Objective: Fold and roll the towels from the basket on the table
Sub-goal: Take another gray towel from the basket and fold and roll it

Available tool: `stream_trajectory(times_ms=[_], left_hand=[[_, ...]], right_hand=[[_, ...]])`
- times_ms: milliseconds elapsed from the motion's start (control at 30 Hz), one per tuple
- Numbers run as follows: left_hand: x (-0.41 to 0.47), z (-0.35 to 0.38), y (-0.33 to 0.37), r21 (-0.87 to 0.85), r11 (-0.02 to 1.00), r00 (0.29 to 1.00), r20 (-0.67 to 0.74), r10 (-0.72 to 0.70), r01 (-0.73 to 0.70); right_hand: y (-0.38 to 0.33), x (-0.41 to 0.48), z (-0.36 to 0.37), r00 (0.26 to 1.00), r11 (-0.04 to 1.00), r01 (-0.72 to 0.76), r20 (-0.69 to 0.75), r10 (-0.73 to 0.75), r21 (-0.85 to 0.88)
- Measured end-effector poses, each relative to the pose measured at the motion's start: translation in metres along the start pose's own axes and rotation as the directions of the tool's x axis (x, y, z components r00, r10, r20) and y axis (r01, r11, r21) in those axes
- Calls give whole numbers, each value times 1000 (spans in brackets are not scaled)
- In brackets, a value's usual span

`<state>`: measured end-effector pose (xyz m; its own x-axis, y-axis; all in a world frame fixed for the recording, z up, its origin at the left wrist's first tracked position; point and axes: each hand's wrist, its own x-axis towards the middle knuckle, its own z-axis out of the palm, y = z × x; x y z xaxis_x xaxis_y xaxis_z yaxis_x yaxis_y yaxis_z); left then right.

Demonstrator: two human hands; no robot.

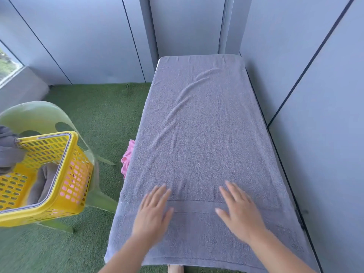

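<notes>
Hands: left hand [153,212] and right hand [241,211] lie palm down on the towel's near end, fingers spread, apart from each other.
Towel: grey towel [199,134] spread lengthwise over the counter [284,174], covering nearly all of it; a long diagonal crease crosses its far half.
Basket: yellow basket [75,148] to the left, on a green chair [39,115], holding more grey towels [44,182], one draped over its left rim.
Pink cloth: pink cloth [127,160] just beside the counter's left edge.
Floor: green turf [98,125].
</notes>
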<state>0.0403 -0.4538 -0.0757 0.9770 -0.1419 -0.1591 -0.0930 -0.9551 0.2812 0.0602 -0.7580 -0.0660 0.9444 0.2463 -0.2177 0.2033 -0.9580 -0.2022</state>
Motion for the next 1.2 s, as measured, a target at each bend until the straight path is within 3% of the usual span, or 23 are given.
stream_trajectory(times_ms=[133,267,467,567,667,767,933,1067,1200], left_hand=[[69,7,52,55,995,993,78,83,-88],[86,12,15,91,996,996,91,6,-14],[45,-7,-114,87,994,996,40,-74,71],[36,-11,-128,66,994,994,60,-95,91],[63,-16,-94,57,997,999,11,-46,46],[113,-19,-32,22,997,997,-18,73,-72],[182,-8,45,68,988,988,77,131,-136],[202,-2,14,114,991,996,63,60,-67],[193,-16,-61,167,984,998,-15,-56,58]], right_hand=[[-66,71,5,996,996,81,23,-81,25],[-36,75,14,999,998,44,33,-43,-34],[78,0,6,958,956,-286,-3,286,-67],[95,-12,-4,942,941,-333,14,334,-53],[70,23,-10,956,957,-290,-58,288,-25],[20,82,-18,991,991,-129,-45,130,15],[-29,159,-11,998,998,54,39,-53,-17],[18,170,-13,998,996,57,37,-55,-64],[123,141,-25,990,984,-139,-47,134,-115]])
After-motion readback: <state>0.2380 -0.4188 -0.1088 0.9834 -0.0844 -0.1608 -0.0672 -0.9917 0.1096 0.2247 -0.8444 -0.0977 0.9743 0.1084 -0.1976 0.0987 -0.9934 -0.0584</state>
